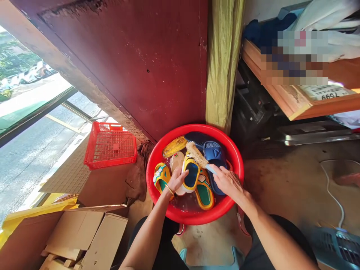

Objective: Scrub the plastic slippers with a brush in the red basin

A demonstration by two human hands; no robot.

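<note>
A red plastic basin (197, 128) sits on the floor holding shallow water (184, 202) and a pile of slippers. My left hand (177, 180) grips a yellow slipper with a dark blue insole (191, 174) by its edge. My right hand (227, 183) holds a scrubbing brush (197, 154) by its pale blue handle, with the tan bristles pressed near that slipper's top. A navy slipper (215, 153) lies beneath the brush. Around them are a yellow-green sandal (161, 178), a green-and-yellow slipper (204, 193), a pale pink slipper (176, 161) and a yellow sole (174, 146).
A red plastic crate (110, 146) and a brown rag (137, 172) lie left of the basin. Flattened cardboard boxes (84, 236) sit at the lower left. A maroon panel (120, 67) and a cloth-wrapped post (223, 63) rise behind. A white cable (334, 187) crosses the concrete floor.
</note>
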